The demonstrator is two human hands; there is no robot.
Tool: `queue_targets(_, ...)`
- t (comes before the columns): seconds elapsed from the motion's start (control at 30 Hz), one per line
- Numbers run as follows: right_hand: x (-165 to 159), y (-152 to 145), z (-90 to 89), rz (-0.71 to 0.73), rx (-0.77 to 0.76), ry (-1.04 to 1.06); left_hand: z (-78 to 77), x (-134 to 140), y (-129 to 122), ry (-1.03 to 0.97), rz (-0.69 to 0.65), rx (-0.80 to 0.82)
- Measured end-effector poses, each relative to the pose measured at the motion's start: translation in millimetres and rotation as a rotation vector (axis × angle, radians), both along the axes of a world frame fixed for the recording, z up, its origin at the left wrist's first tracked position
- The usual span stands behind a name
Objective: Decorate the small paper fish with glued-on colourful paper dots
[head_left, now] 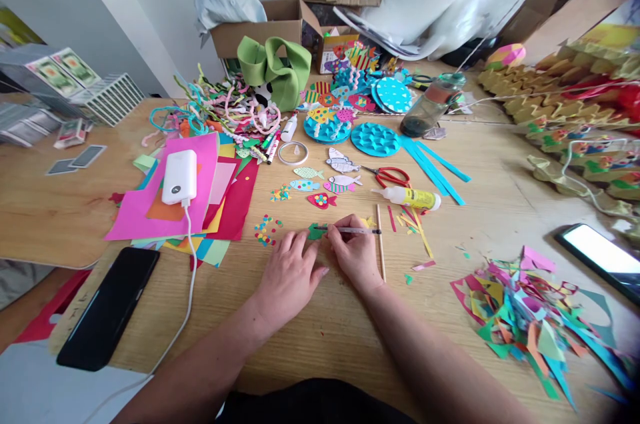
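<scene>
My right hand [356, 252] is closed around a slim pen [359, 231], which lies low and almost level with its tip to the left. The tip is at a small green paper piece [315, 233], partly covered by my fingers. My left hand [290, 271] lies flat with its fingers stretched out, their tips at the near edge of the green piece; whether they press on it I cannot tell. Left of it are small coloured paper dots [267, 229]. Beyond my hands lie several paper fish, among them a red fish [323, 200] with dots.
A glue bottle [413, 198], red-handled scissors [393, 177] and a wooden stick [381, 244] lie beyond and right of my hands. Paper scraps [537, 317] are heaped at right. At left are coloured sheets [233, 211], a white power bank [179, 174] and a black phone [107, 307].
</scene>
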State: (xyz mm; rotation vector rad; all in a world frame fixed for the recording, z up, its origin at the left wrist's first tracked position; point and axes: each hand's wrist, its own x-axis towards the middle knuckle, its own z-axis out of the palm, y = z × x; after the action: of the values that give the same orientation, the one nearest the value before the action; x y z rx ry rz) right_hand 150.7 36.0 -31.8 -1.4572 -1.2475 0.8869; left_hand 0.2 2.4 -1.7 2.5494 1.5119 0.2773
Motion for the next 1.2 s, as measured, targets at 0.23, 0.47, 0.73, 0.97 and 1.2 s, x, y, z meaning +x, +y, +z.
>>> queue_targets(0.23,0.1,-0.5,1.3,0.000,0.001,-0.008,-0.9,0.2,-0.1,-0.006,0.007,0.007)
queue_targets(0.47,-0.1,-0.2,1.5,0.002,-0.001,-0.016,-0.3,0.0,0.8,0.005,0.005,0.004)
queue_targets(0.73,0.2,-0.4,1.4,-0.001,0.006,-0.054,1.5,-0.1,0.0,0.013,0.003,-0.004)
queue_targets(0.97,0.2,-0.7,2.5,-0.002,-0.009,-0.056,3.3,0.3,-0.2,0.005,0.004,-0.009)
queue_targets(1.2,0.4,-0.7,0.0,-0.001,-0.016,-0.047,1.4,0.1,-0.1,0.008,0.003,-0.005)
